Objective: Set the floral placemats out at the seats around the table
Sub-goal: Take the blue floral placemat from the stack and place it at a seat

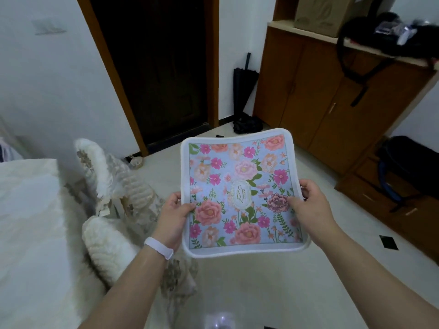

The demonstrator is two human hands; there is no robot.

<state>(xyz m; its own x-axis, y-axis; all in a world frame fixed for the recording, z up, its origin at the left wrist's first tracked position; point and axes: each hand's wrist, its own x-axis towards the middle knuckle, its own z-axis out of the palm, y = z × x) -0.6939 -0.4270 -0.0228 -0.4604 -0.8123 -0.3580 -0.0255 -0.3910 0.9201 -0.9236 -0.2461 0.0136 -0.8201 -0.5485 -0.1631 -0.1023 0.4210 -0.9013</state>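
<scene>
- Fingers (187, 206): both thumbs press down on the printed face of the floral placemat (240, 193). The other fingers are hidden under it. It reads as a pinch on each side; can't tell how far they reach underneath.
- Left hand (172, 214) pinches the left edge and right hand (311, 205) the right edge, both on the near half of the mat.
- The placemat is in the air, print up and roughly level, over the floor (261, 281) and right of the bench (28, 210). It is not laid at any seat yet.
- Risk 1: the mat looks soft and its edges bow in between the corners. The far half has no support, so a quick swing left could make it droop or fold under.
- Risk 2: the far chair (107, 176) and near chair (104, 243), both in fluffy covers, stand between the mat and the bench. On a low path an edge could catch a chair back and pull out of one pinch.
- Risk 3: the near right corner edge looks doubled, so can't tell if this is one mat or more. If stacked, the lower one could slide out and drop to the floor.
- Risk 4: only part of the bench top is in view. A skewed or one-handed lay-down likely leaves the mat crooked to the seat or hanging over the bench edge.
- My call: carry it above the chair backs, release only once it's flat on the bench.
</scene>
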